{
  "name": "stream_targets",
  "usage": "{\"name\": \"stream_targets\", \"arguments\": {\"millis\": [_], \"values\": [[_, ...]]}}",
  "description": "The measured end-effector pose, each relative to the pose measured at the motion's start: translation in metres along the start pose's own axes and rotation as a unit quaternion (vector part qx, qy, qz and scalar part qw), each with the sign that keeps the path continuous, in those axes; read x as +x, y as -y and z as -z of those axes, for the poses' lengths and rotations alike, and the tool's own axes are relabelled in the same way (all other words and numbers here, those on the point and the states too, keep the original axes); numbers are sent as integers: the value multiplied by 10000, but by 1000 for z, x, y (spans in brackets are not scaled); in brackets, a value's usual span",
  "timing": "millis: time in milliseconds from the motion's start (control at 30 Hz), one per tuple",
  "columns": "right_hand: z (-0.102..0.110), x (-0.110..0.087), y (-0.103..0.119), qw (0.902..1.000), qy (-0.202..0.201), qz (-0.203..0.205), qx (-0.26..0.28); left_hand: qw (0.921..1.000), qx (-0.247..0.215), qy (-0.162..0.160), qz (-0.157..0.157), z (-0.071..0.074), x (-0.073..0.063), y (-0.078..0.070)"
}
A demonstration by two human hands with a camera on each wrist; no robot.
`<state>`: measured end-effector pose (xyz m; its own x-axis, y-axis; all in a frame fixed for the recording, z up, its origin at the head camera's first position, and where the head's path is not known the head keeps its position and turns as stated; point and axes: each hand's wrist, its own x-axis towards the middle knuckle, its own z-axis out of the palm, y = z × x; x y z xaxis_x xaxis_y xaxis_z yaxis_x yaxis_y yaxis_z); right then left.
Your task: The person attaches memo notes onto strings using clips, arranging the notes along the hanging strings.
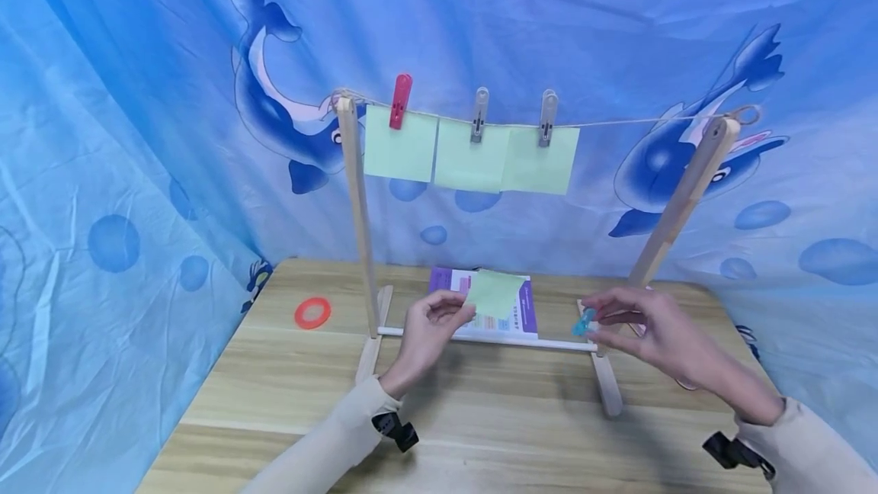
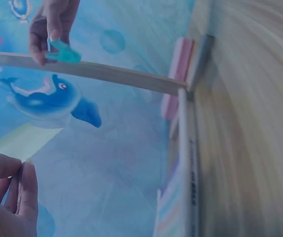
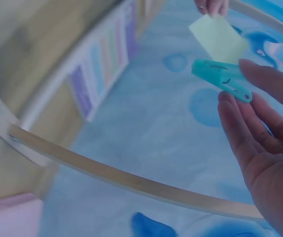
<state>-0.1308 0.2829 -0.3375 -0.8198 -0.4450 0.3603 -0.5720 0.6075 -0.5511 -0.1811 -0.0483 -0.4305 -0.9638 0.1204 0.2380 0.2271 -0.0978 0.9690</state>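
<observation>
My left hand pinches a pale green paper square by its edge, in front of the wooden frame's lower bar. In my right hand a teal clothespin is held between thumb and fingers, near the frame's right post. Above, a string runs between the two posts. Three green paper squares hang from it: the left one under a red clothespin, the other two under grey clothespins. The right two squares meet or overlap at their edges.
A purple and white printed sheet or booklet lies behind the white lower bar. An orange-red ring is on the wooden table left of the frame. A pink item sits by the right post. A blue dolphin curtain hangs behind.
</observation>
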Motion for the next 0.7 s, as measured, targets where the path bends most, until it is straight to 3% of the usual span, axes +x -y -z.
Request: {"name": "stream_targets", "arguments": {"millis": [300,500,700], "values": [[32,22,20,9981,-193,506,-278,9982,-384,218,-401,-21,13,-18],[53,36,29,9927,-565,961,-462,9961,-494,345,-652,-35,25,-30],[70,48,42,9858,-948,971,-988,9942,-615,343,-813,-52,35,-42]]}}
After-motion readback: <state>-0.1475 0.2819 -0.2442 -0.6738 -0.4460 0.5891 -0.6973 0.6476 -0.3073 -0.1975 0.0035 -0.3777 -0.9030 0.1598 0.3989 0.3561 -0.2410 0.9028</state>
